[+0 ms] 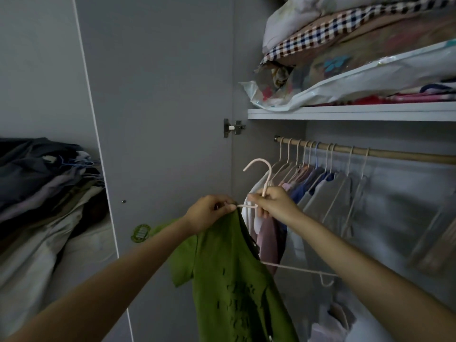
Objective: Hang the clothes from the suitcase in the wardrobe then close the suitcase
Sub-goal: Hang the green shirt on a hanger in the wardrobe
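Observation:
A green T-shirt (229,280) with dark print hangs in front of the open wardrobe. My left hand (208,213) pinches its collar at the top. My right hand (274,202) grips the neck of a pale pink hanger (265,174), whose hook points up and left. One hanger arm lies inside the shirt's shoulder; the other arm (301,269) sticks out bare to the right. Behind, a wooden rail (385,152) carries several hung garments (320,188). The suitcase is out of view.
The grey wardrobe door (160,119) stands open on the left, with a hinge (233,127). A shelf (345,112) above the rail holds stacked bedding and a plastic bag. A pile of clothes (42,183) lies at far left.

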